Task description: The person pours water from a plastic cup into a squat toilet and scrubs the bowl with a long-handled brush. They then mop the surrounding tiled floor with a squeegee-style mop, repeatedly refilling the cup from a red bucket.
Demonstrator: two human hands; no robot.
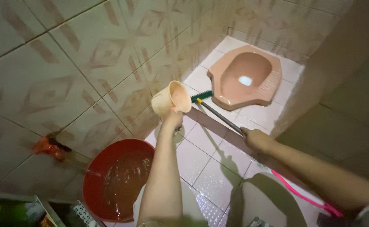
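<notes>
So the person is standing in a small tiled bathroom, and the left hand, near the middle of the frame, is holding up a cream plastic dipper with the fingers wrapped tight around its handle; the dipper is tipping so its open mouth is facing right, toward the brush. The right hand, right of center, is gripping the dark handle of a long scrub brush, fingers closed around it. The brush's green bristle head is sitting on the white floor tiles just beside the front edge of the pink squat toilet in the upper right of the frame, though I can't really tell if it's touching the toilet's rim. Down at the lower left a red bucket is holding water, and a thin stream is running into it from an orange tap on the patterned wall at the left. A pink hose is lying on the floor at the lower right, passing under the right forearm.
</notes>
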